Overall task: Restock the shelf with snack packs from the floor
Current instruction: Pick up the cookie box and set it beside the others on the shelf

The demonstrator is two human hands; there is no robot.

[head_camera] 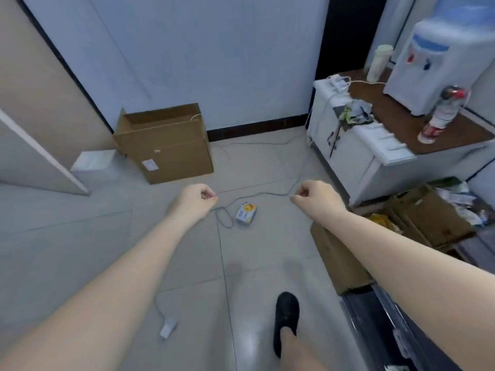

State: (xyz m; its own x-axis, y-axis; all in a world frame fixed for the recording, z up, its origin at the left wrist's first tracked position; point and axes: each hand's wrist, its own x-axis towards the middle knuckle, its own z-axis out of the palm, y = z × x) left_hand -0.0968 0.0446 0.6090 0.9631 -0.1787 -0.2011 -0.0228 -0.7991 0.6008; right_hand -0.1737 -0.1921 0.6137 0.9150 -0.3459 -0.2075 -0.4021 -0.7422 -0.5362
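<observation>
A black shoe [286, 321] is stepping forward on the tiled floor [80, 236], and just to its left a white charger block [168, 327] is lying with its thin cable [224, 215] trailing ahead across the tiles. That cable is the nearest hazard: it is looping right beside the snack pack [246, 214], so a foot could be catching it on the way in, and fingers reaching down could be hooking the loop along with the pack.

Both arms are stretching forward above the floor. The left hand [197, 200] and the right hand [316, 195] are both hanging with fingers loosely curled and holding nothing. The pack, a small blue-and-yellow box as far as the blur allows, is lying on the tiles between the two hands in the view, well below them and not yet touched.

To the right, a low cardboard box [340, 261] is sitting close to the walking line, so a sideways step could be bumping it. Farther on, an open cardboard carton [166, 143] is standing against the wall. On the bench [375, 156] at the right, a red-capped bottle [440, 116] is standing near the edge beside a water dispenser [439, 65]; an elbow swinging up could be toppling it. No shelf is showing, so carrying the pack off means turning among these obstacles.
</observation>
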